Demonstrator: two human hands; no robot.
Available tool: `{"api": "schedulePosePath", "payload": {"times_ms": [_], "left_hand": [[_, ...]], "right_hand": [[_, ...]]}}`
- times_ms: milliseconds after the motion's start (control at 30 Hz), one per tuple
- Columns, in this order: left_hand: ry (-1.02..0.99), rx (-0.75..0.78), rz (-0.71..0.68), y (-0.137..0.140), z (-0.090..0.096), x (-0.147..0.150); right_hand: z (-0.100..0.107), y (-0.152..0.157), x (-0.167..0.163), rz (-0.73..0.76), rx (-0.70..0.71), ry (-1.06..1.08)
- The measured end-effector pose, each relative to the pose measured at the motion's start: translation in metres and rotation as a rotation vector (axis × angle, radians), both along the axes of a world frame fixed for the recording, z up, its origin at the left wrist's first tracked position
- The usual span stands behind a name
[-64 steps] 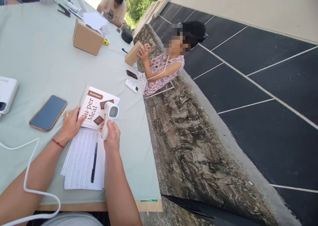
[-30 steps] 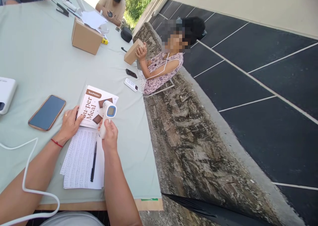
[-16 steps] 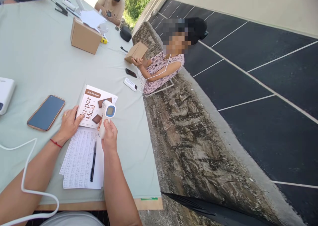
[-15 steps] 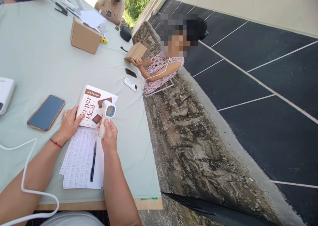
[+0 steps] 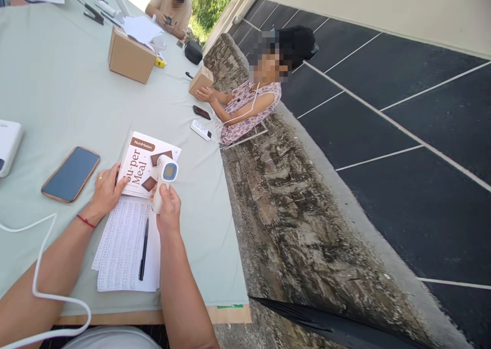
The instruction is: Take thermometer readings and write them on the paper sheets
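Observation:
My left hand (image 5: 108, 189) grips the left side of a white and brown box (image 5: 135, 177) printed "NutriMotion", its thumb lying on the front face. In my right hand (image 5: 169, 208) is a white infrared thermometer (image 5: 161, 182) with a blue-rimmed display, fingers wrapped round its handle in front of the box's right part. Below the box lie printed sheets of paper (image 5: 123, 246), with a black pen (image 5: 143, 249) resting on them. A smartphone (image 5: 71, 174) lies to the left of my left hand.
A white cable (image 5: 38, 267) crosses my left forearm. A cardboard box (image 5: 132, 55) stands farther back on the cloth-covered table (image 5: 69, 98). At the right edge a person (image 5: 249, 103) holds a small carton (image 5: 201, 80); another person (image 5: 172, 11) sits at the far end.
My hands, the box and the thermometer stay still. The person at the right has lowered and turned the small carton. A paper sheet now shows at the far left corner.

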State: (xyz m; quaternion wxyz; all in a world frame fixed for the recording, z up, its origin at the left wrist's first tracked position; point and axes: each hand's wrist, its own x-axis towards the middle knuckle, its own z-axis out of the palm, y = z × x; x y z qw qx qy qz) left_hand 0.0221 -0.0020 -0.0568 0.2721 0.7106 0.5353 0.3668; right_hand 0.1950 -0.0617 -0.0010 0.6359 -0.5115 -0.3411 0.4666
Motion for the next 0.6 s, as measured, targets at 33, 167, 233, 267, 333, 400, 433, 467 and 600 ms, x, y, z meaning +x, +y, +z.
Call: {"api": "schedulePosePath", "payload": {"times_ms": [33, 167, 233, 267, 333, 400, 433, 467, 600], "left_hand": [[0.002, 0.001, 0.0, 0.0, 0.0, -0.0001], [0.015, 0.0, 0.004, -0.0003, 0.0006, -0.0001], [0.019, 0.005, 0.006, -0.0004, 0.0011, 0.0], [0.019, 0.009, 0.008, -0.0003, 0.0013, 0.0001], [0.019, 0.016, 0.008, -0.0001, 0.0012, 0.0], [0.019, 0.022, 0.004, 0.0003, 0.0005, -0.0001], [0.018, 0.024, 0.002, 0.0006, 0.0, -0.0002], [0.017, 0.026, 0.002, 0.0008, -0.0005, -0.0003], [0.017, 0.025, 0.005, 0.0011, -0.0015, -0.0008]], "right_hand": [[-0.0001, 0.0, 0.0003, 0.004, 0.001, 0.001], [-0.0006, -0.0001, 0.0005, 0.007, 0.004, -0.006], [-0.0006, -0.0002, 0.0001, -0.002, 0.002, -0.008], [-0.0005, -0.0002, 0.0, -0.005, 0.001, -0.009], [-0.0002, -0.0003, -0.0001, -0.001, -0.003, -0.01], [0.0002, -0.0004, 0.0, 0.001, -0.005, -0.007], [0.0004, -0.0005, 0.0001, 0.001, -0.006, -0.006], [0.0005, -0.0006, 0.0001, 0.0, -0.007, -0.006], [0.0002, -0.0008, 0.0001, 0.004, -0.011, -0.021]]}}
